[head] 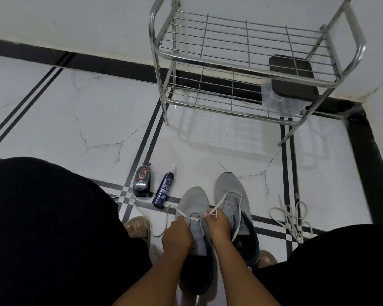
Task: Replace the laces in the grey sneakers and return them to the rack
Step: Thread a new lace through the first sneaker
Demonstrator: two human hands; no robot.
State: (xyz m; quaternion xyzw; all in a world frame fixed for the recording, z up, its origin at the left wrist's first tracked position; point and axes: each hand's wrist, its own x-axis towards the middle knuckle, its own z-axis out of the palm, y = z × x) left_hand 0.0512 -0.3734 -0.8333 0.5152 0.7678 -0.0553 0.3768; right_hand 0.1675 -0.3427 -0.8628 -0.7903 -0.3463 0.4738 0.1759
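- We see two grey sneakers side by side on the tiled floor, toes pointing toward the wire rack; the left sneaker sits nearer to us, the right sneaker just beside it and a little further forward.
- Our left hand rests on the left side of the left sneaker's throat, its fingers curled around the white lace where it crosses the lowest eyelets.
- Our right hand lies between the two sneakers, its fingers pinched together on a strand of the same lace, holding it just above the tongue.
- From the left fingers the lace trails off to the left across the floor, past a sandalled foot.
- From the right fingers another stretch loops forward over the right sneaker's tongue and falls back along its inner side.
- A second white lace lies in a loose heap on the floor, well apart to the right of the sneakers.
- Left of the sneakers we find a dark spray bottle lying down and a small polish bottle beside it.
- On the rack's lower shelf stands a clear container with a dark lid.
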